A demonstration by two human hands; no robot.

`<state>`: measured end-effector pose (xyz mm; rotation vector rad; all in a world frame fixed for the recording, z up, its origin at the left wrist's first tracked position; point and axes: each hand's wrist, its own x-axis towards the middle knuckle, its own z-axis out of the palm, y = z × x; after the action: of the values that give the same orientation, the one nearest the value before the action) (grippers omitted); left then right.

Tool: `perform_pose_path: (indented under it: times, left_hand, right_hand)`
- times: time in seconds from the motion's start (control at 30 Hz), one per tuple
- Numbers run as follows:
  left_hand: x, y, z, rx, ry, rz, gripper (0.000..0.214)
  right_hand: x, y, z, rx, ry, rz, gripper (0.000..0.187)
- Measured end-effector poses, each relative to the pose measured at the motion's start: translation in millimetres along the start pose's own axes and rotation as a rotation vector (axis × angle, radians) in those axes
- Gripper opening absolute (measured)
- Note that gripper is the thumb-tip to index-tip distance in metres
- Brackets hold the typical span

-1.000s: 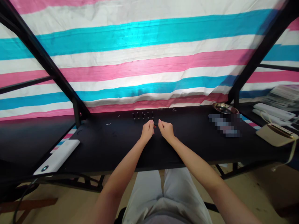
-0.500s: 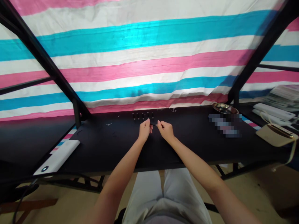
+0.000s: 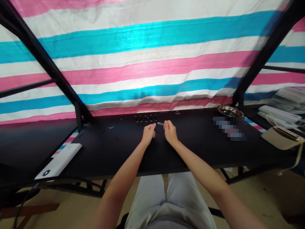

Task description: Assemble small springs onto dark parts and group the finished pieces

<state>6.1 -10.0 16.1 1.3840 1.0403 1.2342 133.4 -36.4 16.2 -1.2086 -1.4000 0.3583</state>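
My left hand [image 3: 148, 135] is closed, its fingers pinched on a small dark stick-like piece [image 3: 156, 130] whose end pokes out to the right. In the closed fingers of my right hand [image 3: 170, 131] is a thin, pale, see-through strip [image 3: 160, 123] pointing left toward the left hand. A small gap separates the two hands, both held over the black table [image 3: 107, 152]. Just beyond them stands a row of several small black pieces with light ends [image 3: 141, 118]. The exact kind of these small parts is too small to tell.
A shiny metal dish [image 3: 230, 111] and a blurred-out item [image 3: 228, 128] lie to the right. Thin white scraps [image 3: 177, 112] are near the back edge. A white power-bank-like box [image 3: 59, 160] lies at left, a beige case [image 3: 281, 138] at far right. Black frame posts flank a striped sheet.
My right hand has moved slightly right, away from the left hand, and the pale strip now shows in its fingers. The dark piece stays in my left hand, tilted more downward.
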Motion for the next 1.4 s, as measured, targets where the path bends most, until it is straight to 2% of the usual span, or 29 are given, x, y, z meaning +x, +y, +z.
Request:
perform_pose_path:
  times: [0.1, 0.23, 0.47, 0.63, 0.8, 1.0, 1.1, 1.2, 1.3, 1.4]
  left_hand:
    - [-3, -1, 2.5, 0.054, -0.057, 0.025, 0.045]
    - [-5, -1, 2.7, 0.191, -0.031, 0.144, 0.046]
    - [-9, 3, 0.4, 0.429, 0.026, 0.357, 0.043]
    - [-10, -1, 2.0, 0.414, 0.025, 0.336, 0.041]
    - [-10, -4, 4.2, 0.361, 0.011, 0.302, 0.039]
    - [-12, -1, 4.7, 0.405, 0.022, 0.32, 0.035]
    - [-12, -1, 4.3, 0.427, 0.021, 0.344, 0.032]
    - [-11, -1, 2.8, 0.44, 0.041, 0.356, 0.03]
    - [-10, 1, 0.7, 0.438, 0.065, 0.364, 0.03]
    - [-9, 2, -1.2, 0.424, 0.057, 0.368, 0.031]
  right_hand:
    - [-1, 3, 5, -0.013, -0.071, 0.047, 0.038]
    - [-3, 5, 8, -0.044, -0.155, 0.045, 0.039]
    - [-7, 5, 11, -0.085, -0.165, 0.004, 0.04]
    - [-8, 3, 11, -0.103, -0.13, -0.012, 0.044]
    - [-8, 4, 12, -0.039, -0.076, 0.062, 0.045]
    - [-7, 7, 13, 0.009, -0.056, 0.131, 0.046]
    - [-7, 5, 11, -0.04, -0.104, 0.075, 0.044]
    - [-5, 2, 8, -0.062, -0.208, -0.027, 0.04]
    - [-1, 2, 4, -0.039, -0.315, -0.124, 0.034]
    - [5, 3, -1, 0.003, -0.364, -0.164, 0.032]
